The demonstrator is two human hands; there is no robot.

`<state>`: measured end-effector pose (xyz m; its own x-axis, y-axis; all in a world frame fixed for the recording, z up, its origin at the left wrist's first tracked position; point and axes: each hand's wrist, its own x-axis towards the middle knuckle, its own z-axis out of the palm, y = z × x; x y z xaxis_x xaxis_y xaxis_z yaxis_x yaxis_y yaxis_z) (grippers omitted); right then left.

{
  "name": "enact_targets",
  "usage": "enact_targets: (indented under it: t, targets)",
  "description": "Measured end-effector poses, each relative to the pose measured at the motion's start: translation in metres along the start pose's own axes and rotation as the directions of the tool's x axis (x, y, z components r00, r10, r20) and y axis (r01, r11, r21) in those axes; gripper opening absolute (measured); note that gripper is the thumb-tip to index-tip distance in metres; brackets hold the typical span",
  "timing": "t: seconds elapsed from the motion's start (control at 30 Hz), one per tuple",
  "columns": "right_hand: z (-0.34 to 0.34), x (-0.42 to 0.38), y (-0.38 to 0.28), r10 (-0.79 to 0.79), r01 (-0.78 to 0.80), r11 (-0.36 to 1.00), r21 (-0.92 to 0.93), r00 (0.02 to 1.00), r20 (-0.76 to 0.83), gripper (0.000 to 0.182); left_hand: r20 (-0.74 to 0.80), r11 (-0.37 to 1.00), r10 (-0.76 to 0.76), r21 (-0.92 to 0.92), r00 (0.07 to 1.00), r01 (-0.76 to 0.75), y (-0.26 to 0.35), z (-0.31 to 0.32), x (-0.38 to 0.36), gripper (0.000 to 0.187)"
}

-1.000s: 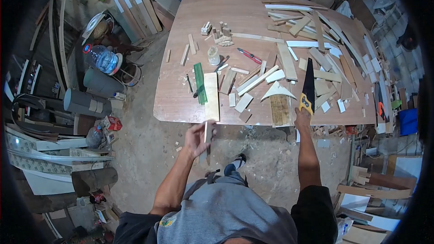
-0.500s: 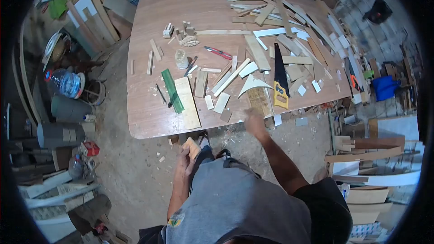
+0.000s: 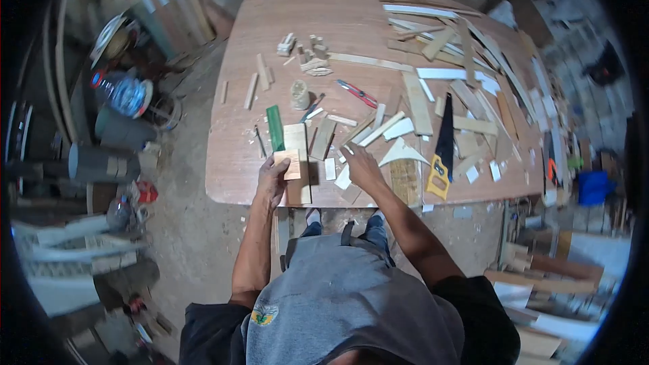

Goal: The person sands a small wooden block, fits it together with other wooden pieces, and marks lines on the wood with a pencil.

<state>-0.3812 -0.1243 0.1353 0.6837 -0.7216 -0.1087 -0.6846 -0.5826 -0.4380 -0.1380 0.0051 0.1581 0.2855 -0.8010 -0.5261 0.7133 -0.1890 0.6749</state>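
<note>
My left hand (image 3: 272, 179) grips a small light wooden block (image 3: 289, 163) above a pale board (image 3: 297, 186) near the table's front edge. Behind the block lies a green strip (image 3: 274, 127). My right hand (image 3: 360, 167) is over the wood offcuts, its fingers near a narrow light strip (image 3: 380, 130); whether they touch it or hold anything is too small to tell. To its right are a white curved-edged piece (image 3: 403, 153) and a handsaw with a yellow handle (image 3: 439, 177).
The wooden table (image 3: 230, 155) also bears a glass jar (image 3: 299, 95), a red tool (image 3: 357, 93), a small wooden model (image 3: 286, 44) and a pile of wood strips (image 3: 466, 51) at the back right. Water bottles (image 3: 122, 94) stand left of it.
My left hand has risen with the block from below the table edge to above the pale board. My right hand has moved left and forward onto the offcuts. The view has shifted.
</note>
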Motion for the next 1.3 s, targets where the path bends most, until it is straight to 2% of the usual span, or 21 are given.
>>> enact_targets:
  t: [0.07,0.17,0.27,0.3,0.47,0.53,0.6,0.63,0.7,0.73,0.77,0.8,0.87,0.93,0.97,1.0,1.07,1.13,1.2,1.27,1.3]
  targets:
    - [0.0,0.044,0.001,-0.167,0.175,0.982,-0.073,0.98,0.104,0.058,-0.061,0.997,0.076,0.033,0.995,-0.074,-0.002,0.02,-0.017,0.031]
    - [0.027,0.092,0.015,-0.446,0.485,0.815,-0.316,0.874,0.19,0.058,-0.171,0.982,0.19,0.021,0.967,-0.189,-0.014,0.044,-0.041,0.033]
    - [0.023,0.111,0.02,-0.504,0.608,0.712,-0.351,0.791,0.347,0.052,-0.236,0.971,0.233,0.0,0.943,-0.24,-0.016,0.064,-0.059,0.035]
    - [0.023,0.116,0.022,-0.563,0.65,0.682,-0.335,0.759,0.326,0.051,-0.233,0.969,0.24,-0.004,0.942,-0.248,-0.018,0.067,-0.06,0.035]
    - [0.014,0.127,0.028,-0.569,0.674,0.644,-0.362,0.739,0.362,0.04,-0.232,0.946,0.318,0.021,0.919,-0.322,-0.011,0.081,-0.066,0.033]
    - [-0.005,0.124,0.026,-0.622,0.675,0.634,-0.376,0.735,0.271,0.038,-0.23,0.941,0.334,0.018,0.914,-0.339,-0.004,0.083,-0.066,0.034]
    - [-0.035,0.118,0.025,-0.598,0.648,0.706,-0.284,0.761,0.249,0.049,-0.168,0.961,0.274,0.073,0.947,-0.266,-0.001,0.077,-0.059,0.033]
    - [-0.048,0.111,0.029,-0.57,0.576,0.806,-0.14,0.818,0.084,0.053,-0.205,0.979,0.198,0.082,0.959,-0.185,0.009,0.088,-0.062,0.029]
    - [-0.063,0.097,0.039,-0.421,0.452,0.885,0.112,0.88,-0.22,0.052,-0.146,0.971,0.226,0.109,0.963,-0.212,0.011,0.097,-0.052,0.027]
    - [-0.077,0.084,0.037,-0.397,0.428,0.898,0.097,0.887,-0.235,0.052,-0.109,0.962,0.256,0.132,0.961,-0.241,0.01,0.103,-0.047,0.026]
    - [-0.09,0.068,0.036,-0.151,0.173,0.795,0.581,0.985,-0.086,0.047,-0.005,0.954,0.282,0.107,0.96,-0.279,0.005,0.1,-0.035,0.022]
    - [-0.101,0.051,0.033,0.008,-0.137,0.445,0.885,0.989,0.149,0.044,0.038,0.957,0.264,0.114,0.964,-0.266,-0.002,0.105,-0.024,0.022]
    - [-0.097,0.01,0.028,0.059,-0.334,-0.254,0.908,0.931,0.36,0.045,0.192,0.899,0.388,0.136,0.901,-0.416,-0.013,0.123,-0.005,0.026]
    - [-0.103,-0.021,0.017,0.063,-0.214,-0.403,0.89,0.964,0.26,0.046,0.282,0.906,0.323,0.182,0.903,-0.381,-0.021,0.153,0.002,0.03]
    - [-0.096,-0.027,0.018,0.136,-0.084,-0.527,0.845,0.974,0.182,0.045,0.385,0.816,0.339,0.334,0.859,-0.472,-0.025,0.167,0.004,0.033]
    - [-0.1,-0.036,0.021,0.172,-0.042,-0.53,0.847,0.973,0.155,0.045,0.489,0.687,0.338,0.456,0.804,-0.566,-0.029,0.179,0.007,0.036]
    - [-0.107,-0.051,0.023,0.306,0.089,-0.5,0.861,0.949,0.08,0.045,0.615,0.689,0.262,0.421,0.744,-0.59,-0.031,0.199,0.009,0.048]
    - [-0.108,-0.057,0.03,0.445,0.216,-0.493,0.843,0.895,0.031,0.043,0.663,0.988,0.039,0.085,0.748,-0.126,-0.031,0.22,0.005,0.053]
    - [-0.115,-0.066,0.036,0.432,0.239,-0.237,0.942,0.894,-0.119,0.038,0.641,0.989,0.032,0.088,0.767,-0.115,-0.048,0.229,0.016,0.061]
    - [-0.123,-0.073,0.031,0.461,0.28,-0.18,0.943,0.871,-0.171,0.034,0.442,0.898,0.291,0.179,0.848,-0.401,-0.063,0.249,0.016,0.069]
    - [-0.124,-0.075,0.031,0.48,0.297,-0.19,0.936,0.86,-0.175,0.034,0.354,0.951,0.236,0.106,0.905,-0.289,-0.051,0.266,-0.007,0.072]
